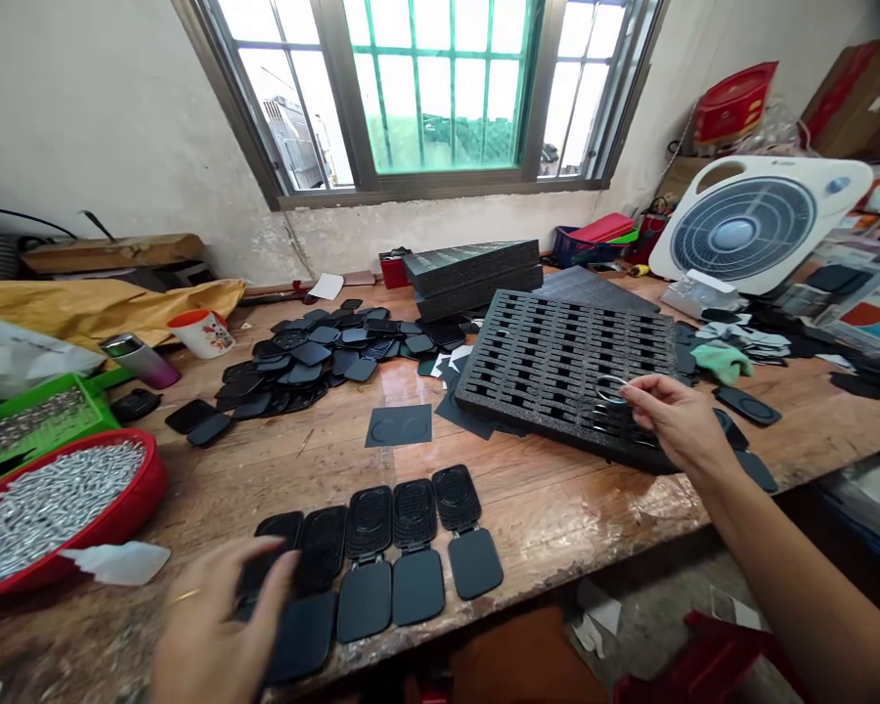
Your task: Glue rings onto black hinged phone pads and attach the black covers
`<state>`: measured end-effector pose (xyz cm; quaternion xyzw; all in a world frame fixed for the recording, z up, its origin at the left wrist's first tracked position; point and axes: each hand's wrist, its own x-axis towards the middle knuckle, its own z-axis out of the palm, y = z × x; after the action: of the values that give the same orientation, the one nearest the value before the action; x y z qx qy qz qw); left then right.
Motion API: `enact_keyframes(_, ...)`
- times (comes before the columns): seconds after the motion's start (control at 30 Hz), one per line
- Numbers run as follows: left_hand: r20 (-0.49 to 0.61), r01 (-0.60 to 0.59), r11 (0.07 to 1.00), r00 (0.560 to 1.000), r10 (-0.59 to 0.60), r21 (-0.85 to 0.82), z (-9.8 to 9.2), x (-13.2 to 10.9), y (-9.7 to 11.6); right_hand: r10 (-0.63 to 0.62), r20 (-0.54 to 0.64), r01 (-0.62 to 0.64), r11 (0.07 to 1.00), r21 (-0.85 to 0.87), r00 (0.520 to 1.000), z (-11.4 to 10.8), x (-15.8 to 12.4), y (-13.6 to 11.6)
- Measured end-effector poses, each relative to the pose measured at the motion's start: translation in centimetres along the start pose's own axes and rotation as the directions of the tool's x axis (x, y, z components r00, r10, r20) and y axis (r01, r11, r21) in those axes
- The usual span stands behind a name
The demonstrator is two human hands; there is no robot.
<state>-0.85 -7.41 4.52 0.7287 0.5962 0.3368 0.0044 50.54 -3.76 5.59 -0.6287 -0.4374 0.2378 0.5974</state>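
Observation:
My right hand (667, 416) pinches a thin shiny metal ring (610, 388) between thumb and fingertips, above the near right part of a grey slotted foam tray (557, 367). More rings seem to stand in the slots beneath that hand. My left hand (220, 616), smeared by motion, has thumb and fingers apart over the left end of a row of black hinged cases (418, 587). Whether it touches the leftmost case (300, 640) I cannot tell. The cases lie unfolded, with textured upper halves showing round recesses and smooth lower halves.
A pile of black case parts (315, 357) lies behind the row, near a flat dark sheet (399, 425). At left are a red bowl (157, 479) of small metal pieces, a white squeeze bottle (128, 564) and a green tray (103, 416). A fan (748, 225) stands back right.

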Motion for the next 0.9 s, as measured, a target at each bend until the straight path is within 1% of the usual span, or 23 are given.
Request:
enact_keyframes(0.03,0.038,-0.098,0.995,0.994,0.098,-0.019,1.2,0.0,1.7,0.030,-0.001,-0.030,0.997,0.072,1.000,0.7,-0.7,-0.4)
enact_keyframes(0.07,0.075,-0.177,0.983,0.981,0.180,-0.047,2.4,0.0,3.4,0.055,0.024,-0.058,0.991,0.120,0.998,1.6,-1.5,-0.8)
enact_keyframes(0.13,0.214,-0.272,0.959,0.935,0.283,-0.077,4.6,-0.1,6.6,0.117,0.138,-0.141,0.973,0.183,0.984,3.9,-3.3,-1.5)
enact_keyframes(0.2,0.307,-0.320,0.945,0.894,0.327,-0.075,6.2,-0.3,8.9,0.166,0.289,-0.223,0.959,0.175,0.943,6.5,-5.2,-1.8)
enact_keyframes(0.27,0.380,-0.327,0.944,0.867,0.321,-0.051,7.3,-0.6,10.2,0.186,0.415,-0.255,0.960,0.118,0.890,9.0,-7.0,-1.8)
enact_keyframes(0.33,0.407,-0.328,0.944,0.858,0.312,-0.031,8.0,-0.8,10.6,0.183,0.503,-0.247,0.967,0.062,0.844,11.1,-8.4,-1.8)
enact_keyframes(0.4,0.414,-0.333,0.943,0.856,0.311,-0.019,8.4,-1.1,10.6,0.176,0.553,-0.232,0.972,0.033,0.815,12.8,-9.3,-1.7)
enact_keyframes(0.6,0.440,-0.351,0.936,0.842,0.312,0.007,8.4,-1.3,10.4,0.202,0.612,-0.224,0.974,-0.041,0.765,16.4,-9.7,-0.8)
enact_keyframes(0.67,0.449,-0.357,0.934,0.836,0.316,0.008,8.3,-1.1,10.4,0.201,0.620,-0.200,0.977,-0.071,0.758,17.3,-9.7,-0.2)
enact_keyframes(0.73,0.447,-0.362,0.932,0.834,0.323,0.001,8.2,-0.9,10.4,0.185,0.623,-0.149,0.983,-0.110,0.760,17.9,-9.7,0.2)
enact_keyframes(0.8,0.450,-0.368,0.930,0.829,0.331,-0.005,8.1,-0.8,10.3,0.145,0.613,-0.065,0.986,-0.151,0.776,18.2,-9.8,0.5)
enact_keyframes(0.9,0.470,-0.395,0.919,0.808,0.356,-0.016,8.0,-0.6,10.3,0.030,0.591,0.107,0.975,-0.195,0.806,18.3,-9.9,0.5)
